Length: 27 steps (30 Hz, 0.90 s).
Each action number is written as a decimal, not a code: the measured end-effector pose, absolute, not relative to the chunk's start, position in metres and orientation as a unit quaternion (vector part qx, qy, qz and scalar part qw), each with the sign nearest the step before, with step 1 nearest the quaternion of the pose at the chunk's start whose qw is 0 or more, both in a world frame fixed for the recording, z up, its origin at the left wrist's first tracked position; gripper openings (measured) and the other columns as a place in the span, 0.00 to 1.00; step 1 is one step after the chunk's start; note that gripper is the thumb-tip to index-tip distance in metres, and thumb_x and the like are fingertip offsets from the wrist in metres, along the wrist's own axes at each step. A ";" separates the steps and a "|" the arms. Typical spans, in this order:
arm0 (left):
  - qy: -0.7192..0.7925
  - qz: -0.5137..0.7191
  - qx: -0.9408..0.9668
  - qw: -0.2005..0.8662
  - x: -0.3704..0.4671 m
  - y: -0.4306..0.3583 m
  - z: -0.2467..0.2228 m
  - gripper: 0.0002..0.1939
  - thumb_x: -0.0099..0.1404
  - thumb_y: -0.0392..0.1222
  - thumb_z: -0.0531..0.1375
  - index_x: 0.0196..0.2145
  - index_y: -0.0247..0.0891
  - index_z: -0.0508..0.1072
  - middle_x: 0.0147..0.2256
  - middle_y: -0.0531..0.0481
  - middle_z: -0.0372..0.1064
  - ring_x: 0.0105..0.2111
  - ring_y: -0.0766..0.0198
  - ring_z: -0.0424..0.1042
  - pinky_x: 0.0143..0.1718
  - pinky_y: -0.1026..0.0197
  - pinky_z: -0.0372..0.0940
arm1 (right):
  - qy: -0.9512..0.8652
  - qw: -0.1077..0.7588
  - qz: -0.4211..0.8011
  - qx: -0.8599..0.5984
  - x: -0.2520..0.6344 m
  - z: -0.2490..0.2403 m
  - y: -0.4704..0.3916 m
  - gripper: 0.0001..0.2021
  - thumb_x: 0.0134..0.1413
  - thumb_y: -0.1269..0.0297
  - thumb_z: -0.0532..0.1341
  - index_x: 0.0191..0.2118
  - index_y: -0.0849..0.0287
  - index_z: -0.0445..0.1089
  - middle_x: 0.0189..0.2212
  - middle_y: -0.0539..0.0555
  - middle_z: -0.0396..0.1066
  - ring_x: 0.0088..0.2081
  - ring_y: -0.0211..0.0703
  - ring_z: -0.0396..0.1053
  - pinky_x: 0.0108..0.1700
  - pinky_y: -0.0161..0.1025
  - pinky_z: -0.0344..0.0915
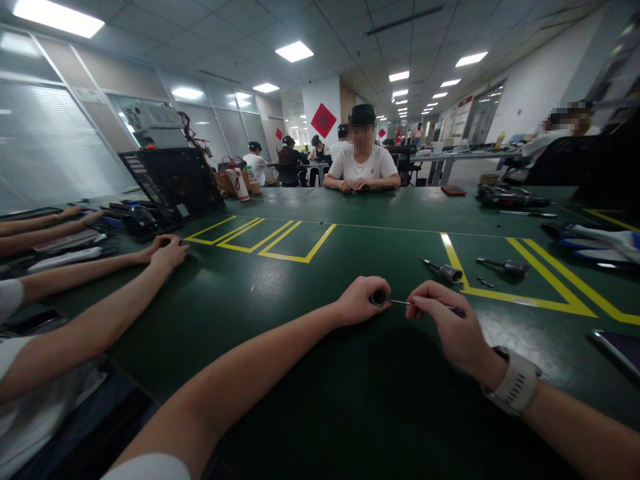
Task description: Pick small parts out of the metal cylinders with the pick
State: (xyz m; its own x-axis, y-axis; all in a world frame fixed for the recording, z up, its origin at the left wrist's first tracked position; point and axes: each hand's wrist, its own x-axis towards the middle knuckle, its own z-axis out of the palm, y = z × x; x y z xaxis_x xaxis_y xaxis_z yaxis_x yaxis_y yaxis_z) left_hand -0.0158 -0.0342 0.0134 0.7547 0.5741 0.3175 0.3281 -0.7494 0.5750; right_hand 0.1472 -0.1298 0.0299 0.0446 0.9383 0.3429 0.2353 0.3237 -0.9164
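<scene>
My left hand point(361, 301) is closed around a hollow metal cylinder point(379, 297), its dark round opening turned towards me. In my right hand point(447, 320) is a thin screwdriver point(400, 303), its dark handle partly covered by the palm. The screwdriver's shaft points left and its tip meets the side of the cylinder, or lies right beside it; fingers hide the exact contact. Beyond my right hand lie two similar metal pieces, each a cylinder with a thin shaft: one on the left point(449, 273) and one on the right point(514, 267). Several tiny metal parts point(484, 282) lie between them.
Yellow tape outlines point(525, 301) mark the green table point(300, 347). A co-worker's hands point(167, 252) are at the left; another person point(363, 163) sits opposite. A black equipment case point(173, 183) stands at back left, gloves point(600, 243) at right, and a flat device point(617, 350) at the right edge.
</scene>
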 end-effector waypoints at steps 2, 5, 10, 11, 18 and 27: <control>0.264 0.245 0.895 0.265 -0.016 -0.035 0.014 0.05 0.55 0.35 0.61 0.29 0.35 0.66 0.28 0.55 0.63 0.29 0.69 0.63 0.31 0.66 0.58 | -0.610 0.541 0.325 -0.480 0.147 0.030 -0.131 0.09 0.51 0.67 0.55 0.22 0.56 0.67 0.20 0.50 0.67 0.26 0.42 0.64 0.31 0.41 0.59; 0.268 0.248 0.889 0.276 -0.016 -0.035 0.014 0.05 0.55 0.36 0.61 0.30 0.35 0.66 0.28 0.55 0.62 0.29 0.69 0.62 0.31 0.66 0.59 | -0.613 0.546 0.321 -0.472 0.146 0.030 -0.131 0.10 0.53 0.66 0.55 0.23 0.56 0.67 0.22 0.50 0.67 0.28 0.42 0.64 0.32 0.41 0.59; 0.261 0.250 0.885 0.292 -0.016 -0.036 0.013 0.06 0.55 0.37 0.61 0.30 0.34 0.67 0.28 0.54 0.62 0.29 0.69 0.62 0.31 0.66 0.59 | -0.607 0.540 0.345 -0.470 0.145 0.025 -0.129 0.09 0.55 0.62 0.56 0.26 0.57 0.68 0.25 0.51 0.69 0.31 0.43 0.66 0.36 0.41 0.61; 0.260 0.250 0.885 0.296 -0.016 -0.036 0.013 0.05 0.55 0.37 0.61 0.30 0.34 0.67 0.28 0.54 0.62 0.29 0.69 0.62 0.31 0.66 0.59 | -0.600 0.542 0.359 -0.467 0.144 0.024 -0.128 0.09 0.54 0.62 0.56 0.27 0.57 0.69 0.25 0.51 0.69 0.32 0.43 0.66 0.37 0.42 0.61; 0.245 0.255 0.884 0.306 -0.016 -0.034 0.013 0.05 0.55 0.35 0.60 0.29 0.33 0.66 0.27 0.55 0.62 0.27 0.70 0.61 0.30 0.67 0.58 | -0.445 0.582 0.540 -0.414 0.146 0.020 -0.121 0.06 0.50 0.64 0.59 0.26 0.59 0.71 0.26 0.52 0.71 0.31 0.42 0.67 0.36 0.41 0.63; 0.276 0.258 0.874 0.305 -0.015 -0.033 0.011 0.05 0.55 0.36 0.61 0.28 0.34 0.66 0.26 0.55 0.61 0.26 0.71 0.61 0.28 0.67 0.59 | -0.390 0.605 0.554 -0.420 0.149 0.023 -0.119 0.06 0.45 0.63 0.61 0.24 0.58 0.69 0.23 0.53 0.70 0.28 0.43 0.67 0.33 0.41 0.63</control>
State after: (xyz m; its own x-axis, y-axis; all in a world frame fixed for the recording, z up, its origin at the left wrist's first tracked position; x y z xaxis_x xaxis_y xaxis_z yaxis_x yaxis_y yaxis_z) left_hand -0.0151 -0.0333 0.0109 0.7146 0.6400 0.2825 0.3253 -0.6615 0.6757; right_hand 0.1488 -0.1190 0.0226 0.0833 0.9965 0.0066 -0.3427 0.0349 -0.9388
